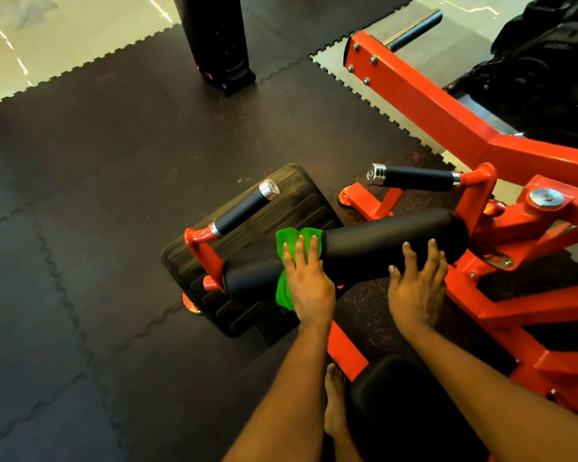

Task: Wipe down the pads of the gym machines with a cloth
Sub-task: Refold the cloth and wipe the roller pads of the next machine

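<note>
A long black roller pad [374, 246] lies across an orange machine frame [454, 128]. A green cloth [289, 248] is draped over the pad left of its middle. My left hand [306, 281] presses flat on the cloth with straight fingers. My right hand [416, 285] rests on the right part of the pad, fingers spread and straight, holding nothing. A black seat pad [391, 388] shows below, between my forearms.
Two black handle grips with chrome caps [244, 208] [414, 177] stick out beside the roller. A ribbed black footplate [277, 208] sits under the pad. Dark interlocking mats [97, 228] cover the floor. A black post [217, 41] stands at the back. My bare foot [335, 400] is on the floor.
</note>
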A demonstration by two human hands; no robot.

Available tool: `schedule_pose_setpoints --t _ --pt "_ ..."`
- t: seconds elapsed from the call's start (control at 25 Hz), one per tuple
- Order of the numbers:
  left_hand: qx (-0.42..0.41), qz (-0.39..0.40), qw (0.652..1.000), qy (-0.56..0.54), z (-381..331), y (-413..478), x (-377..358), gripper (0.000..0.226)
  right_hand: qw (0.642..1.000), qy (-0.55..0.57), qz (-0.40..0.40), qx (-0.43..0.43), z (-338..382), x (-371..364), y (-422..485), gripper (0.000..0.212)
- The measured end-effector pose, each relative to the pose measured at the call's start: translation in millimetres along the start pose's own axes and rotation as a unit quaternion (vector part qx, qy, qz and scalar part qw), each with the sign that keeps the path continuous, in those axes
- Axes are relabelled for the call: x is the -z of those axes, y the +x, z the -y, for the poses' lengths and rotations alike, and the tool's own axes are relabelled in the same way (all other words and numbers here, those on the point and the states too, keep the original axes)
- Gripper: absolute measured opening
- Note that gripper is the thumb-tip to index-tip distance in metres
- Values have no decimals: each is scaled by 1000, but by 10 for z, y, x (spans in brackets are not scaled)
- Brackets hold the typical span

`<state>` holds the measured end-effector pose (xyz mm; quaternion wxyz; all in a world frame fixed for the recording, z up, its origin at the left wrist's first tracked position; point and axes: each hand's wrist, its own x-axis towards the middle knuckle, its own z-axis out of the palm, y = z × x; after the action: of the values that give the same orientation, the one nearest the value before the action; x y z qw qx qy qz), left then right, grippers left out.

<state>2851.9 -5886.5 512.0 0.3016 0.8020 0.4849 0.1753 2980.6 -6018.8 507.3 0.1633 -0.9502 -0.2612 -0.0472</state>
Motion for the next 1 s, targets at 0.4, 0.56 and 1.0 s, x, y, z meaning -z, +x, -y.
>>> schedule_pose_setpoints --t 0.4,0.56,1.0 --pt "155 -60 985 42 822 109 459 65 1000 -12 8 -4 4 -21 10 53" --pt "37 20 999 -30 -134 -42 56 65 1000 -12 20 5 -11 60 50 51" --pt "86 59 995 9 935 257 628 56 984 71 79 143 1464 -157 -250 53"
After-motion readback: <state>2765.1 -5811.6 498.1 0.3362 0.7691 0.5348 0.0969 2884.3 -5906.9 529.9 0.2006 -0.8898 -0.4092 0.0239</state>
